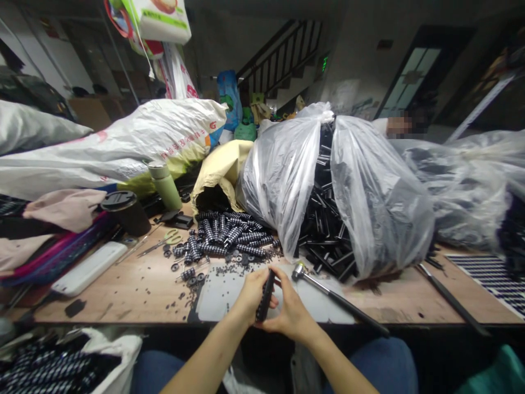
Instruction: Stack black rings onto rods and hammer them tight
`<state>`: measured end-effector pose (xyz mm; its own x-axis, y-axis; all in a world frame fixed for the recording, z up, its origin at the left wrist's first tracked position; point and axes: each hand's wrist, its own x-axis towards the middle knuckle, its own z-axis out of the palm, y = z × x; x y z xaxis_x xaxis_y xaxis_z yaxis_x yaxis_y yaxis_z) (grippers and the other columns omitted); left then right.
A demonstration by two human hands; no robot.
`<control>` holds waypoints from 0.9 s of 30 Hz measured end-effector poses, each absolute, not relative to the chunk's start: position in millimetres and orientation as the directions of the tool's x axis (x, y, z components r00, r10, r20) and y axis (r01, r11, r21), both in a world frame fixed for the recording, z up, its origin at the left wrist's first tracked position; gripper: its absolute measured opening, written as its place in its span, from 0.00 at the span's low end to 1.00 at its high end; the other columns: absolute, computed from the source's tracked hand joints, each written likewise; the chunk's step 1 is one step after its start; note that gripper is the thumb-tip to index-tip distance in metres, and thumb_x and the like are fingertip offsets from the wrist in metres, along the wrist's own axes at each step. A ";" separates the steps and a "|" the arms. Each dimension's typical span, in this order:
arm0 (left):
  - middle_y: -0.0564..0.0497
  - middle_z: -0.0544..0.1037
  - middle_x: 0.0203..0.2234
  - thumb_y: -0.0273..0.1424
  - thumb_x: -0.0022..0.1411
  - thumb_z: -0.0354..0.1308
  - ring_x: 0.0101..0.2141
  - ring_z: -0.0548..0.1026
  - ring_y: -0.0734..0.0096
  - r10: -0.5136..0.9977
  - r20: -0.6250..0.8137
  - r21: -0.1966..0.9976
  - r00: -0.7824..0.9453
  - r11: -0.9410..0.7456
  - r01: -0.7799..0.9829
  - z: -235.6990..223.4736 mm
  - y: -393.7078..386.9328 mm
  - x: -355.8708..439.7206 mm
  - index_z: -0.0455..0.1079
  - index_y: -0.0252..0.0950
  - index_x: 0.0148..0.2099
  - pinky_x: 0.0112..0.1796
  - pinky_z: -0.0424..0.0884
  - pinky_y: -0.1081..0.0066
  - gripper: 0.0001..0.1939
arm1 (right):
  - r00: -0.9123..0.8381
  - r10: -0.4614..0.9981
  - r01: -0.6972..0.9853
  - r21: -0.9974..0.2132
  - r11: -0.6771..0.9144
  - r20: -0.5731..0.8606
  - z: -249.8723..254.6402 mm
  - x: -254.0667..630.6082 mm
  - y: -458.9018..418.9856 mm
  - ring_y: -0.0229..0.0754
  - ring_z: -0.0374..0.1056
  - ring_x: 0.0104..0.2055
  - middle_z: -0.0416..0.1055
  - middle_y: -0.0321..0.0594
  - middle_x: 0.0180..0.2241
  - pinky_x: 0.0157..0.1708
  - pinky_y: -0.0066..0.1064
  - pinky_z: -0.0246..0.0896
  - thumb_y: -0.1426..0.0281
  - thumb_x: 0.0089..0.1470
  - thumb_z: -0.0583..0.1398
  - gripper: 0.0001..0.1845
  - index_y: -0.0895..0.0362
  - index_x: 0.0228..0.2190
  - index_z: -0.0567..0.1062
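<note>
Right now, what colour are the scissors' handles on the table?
Pale green handles, seen in the head view.

Piece (266,295) between 2 hands (294,312); hammer (342,302) right, scissors (171,237) left.

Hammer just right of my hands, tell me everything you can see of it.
The hammer has a small, shiny metal head with a yellowish-green end, a bare metal stretch of shaft and a long black grip. It lies slantwise, head on the pale mat, the grip's end jutting past the near edge of the table. Neither the left hand nor the right hand touches it.
</note>
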<state>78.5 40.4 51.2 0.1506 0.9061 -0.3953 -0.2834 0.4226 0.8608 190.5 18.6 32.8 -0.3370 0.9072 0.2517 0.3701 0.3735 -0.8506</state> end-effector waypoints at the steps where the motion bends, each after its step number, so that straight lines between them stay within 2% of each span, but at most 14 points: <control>1: 0.56 0.65 0.14 0.47 0.48 0.54 0.11 0.64 0.78 0.901 -0.406 0.859 0.150 0.433 -0.275 47.9 40.8 78.5 0.64 0.32 0.28 0.12 0.58 0.79 0.20 | -0.333 0.915 0.394 -0.848 0.355 0.229 31.5 190.4 17.8 0.49 0.52 0.56 0.52 0.49 0.54 0.55 0.40 0.49 0.68 0.26 0.68 0.54 0.58 0.54 0.48; 3: 0.56 0.65 0.14 0.46 0.51 0.51 0.11 0.65 0.77 0.894 -0.424 0.861 0.148 0.448 -0.242 41.0 41.4 78.1 0.65 0.31 0.29 0.13 0.60 0.77 0.20 | -0.320 0.926 0.444 -0.832 0.333 0.200 27.9 190.4 16.6 0.51 0.52 0.56 0.53 0.50 0.53 0.54 0.41 0.50 0.68 0.26 0.67 0.54 0.59 0.54 0.48; 5: 0.54 0.68 0.17 0.44 0.54 0.48 0.16 0.68 0.74 0.916 -0.384 0.903 0.118 0.399 -0.162 35.3 41.1 77.3 0.68 0.31 0.34 0.18 0.64 0.74 0.20 | -0.291 0.931 0.500 -0.794 0.346 0.222 22.2 190.9 17.0 0.52 0.52 0.56 0.54 0.51 0.52 0.54 0.43 0.49 0.69 0.25 0.66 0.54 0.59 0.54 0.48; 8: 0.48 0.72 0.28 0.36 0.56 0.48 0.30 0.71 0.68 0.992 -0.108 0.983 0.069 0.096 0.159 29.7 37.4 76.9 0.69 0.33 0.45 0.35 0.69 0.68 0.18 | -0.229 0.923 0.584 -0.715 0.384 0.308 10.2 191.7 21.0 0.56 0.51 0.55 0.55 0.53 0.51 0.54 0.48 0.48 0.70 0.27 0.64 0.51 0.61 0.53 0.49; 10: 0.46 0.70 0.35 0.29 0.53 0.51 0.38 0.69 0.66 0.989 0.074 0.898 0.130 -0.123 0.423 25.5 33.3 77.9 0.66 0.35 0.51 0.43 0.65 0.66 0.21 | -0.196 0.920 0.633 -0.673 0.384 0.340 2.2 192.0 24.0 0.55 0.52 0.55 0.56 0.55 0.50 0.53 0.49 0.48 0.73 0.32 0.61 0.45 0.63 0.53 0.50; 11: 0.45 0.69 0.37 0.25 0.52 0.51 0.40 0.68 0.65 0.979 0.112 0.828 0.169 -0.186 0.529 22.8 31.3 78.6 0.64 0.35 0.53 0.45 0.64 0.66 0.24 | -0.186 0.922 0.655 -0.657 0.374 0.339 -1.0 192.2 24.8 0.55 0.53 0.55 0.57 0.56 0.50 0.53 0.49 0.48 0.74 0.34 0.59 0.42 0.64 0.53 0.51; 14: 0.41 0.69 0.40 0.18 0.49 0.49 0.42 0.67 0.63 0.963 0.119 0.632 0.242 -0.262 0.729 12.7 28.4 79.7 0.61 0.32 0.55 0.45 0.64 0.64 0.29 | -0.184 0.945 0.712 -0.627 0.318 0.270 -6.1 196.3 23.0 0.53 0.51 0.56 0.57 0.56 0.52 0.54 0.49 0.47 0.77 0.36 0.55 0.39 0.65 0.53 0.54; 18: 0.41 0.71 0.38 0.16 0.50 0.48 0.39 0.69 0.62 0.920 0.183 0.443 0.345 -0.391 0.807 0.2 29.6 76.3 0.63 0.33 0.53 0.41 0.67 0.64 0.27 | -0.255 0.957 0.747 -0.600 0.287 0.140 -7.7 216.2 16.3 0.55 0.47 0.58 0.52 0.51 0.57 0.55 0.48 0.48 0.71 0.33 0.61 0.43 0.60 0.54 0.56; 20: 0.43 0.73 0.35 0.17 0.51 0.50 0.35 0.71 0.62 0.881 0.266 0.349 0.392 -0.467 0.813 -4.8 30.6 73.1 0.64 0.35 0.52 0.36 0.69 0.65 0.25 | -0.302 0.941 0.747 -0.576 0.332 0.152 -11.0 230.3 18.2 0.54 0.50 0.58 0.54 0.47 0.56 0.53 0.46 0.51 0.70 0.37 0.61 0.37 0.55 0.52 0.60; 23: 0.44 0.73 0.31 0.18 0.51 0.53 0.32 0.71 0.62 0.821 0.384 0.230 0.423 -0.529 0.817 -12.5 32.2 66.7 0.65 0.36 0.50 0.32 0.70 0.66 0.23 | -0.255 0.930 0.790 -0.497 0.358 0.265 -16.8 248.2 28.6 0.52 0.57 0.54 0.62 0.47 0.51 0.51 0.45 0.54 0.67 0.45 0.58 0.25 0.55 0.48 0.66; 25: 0.45 0.73 0.31 0.18 0.51 0.53 0.32 0.71 0.64 0.766 0.461 0.204 0.449 -0.584 0.786 -18.5 33.0 61.7 0.65 0.38 0.50 0.31 0.70 0.67 0.23 | -0.165 0.933 0.849 -0.435 0.300 0.321 -16.7 257.4 33.6 0.53 0.60 0.50 0.65 0.48 0.47 0.49 0.45 0.56 0.65 0.48 0.56 0.20 0.56 0.45 0.68; 27: 0.46 0.73 0.31 0.18 0.52 0.52 0.31 0.71 0.67 0.685 0.547 0.196 0.481 -0.664 0.721 -25.3 35.1 56.6 0.64 0.40 0.51 0.32 0.70 0.69 0.24 | -0.073 0.946 0.903 -0.383 0.197 0.316 -12.0 265.6 34.2 0.54 0.63 0.47 0.68 0.49 0.44 0.46 0.46 0.58 0.65 0.48 0.56 0.18 0.58 0.42 0.70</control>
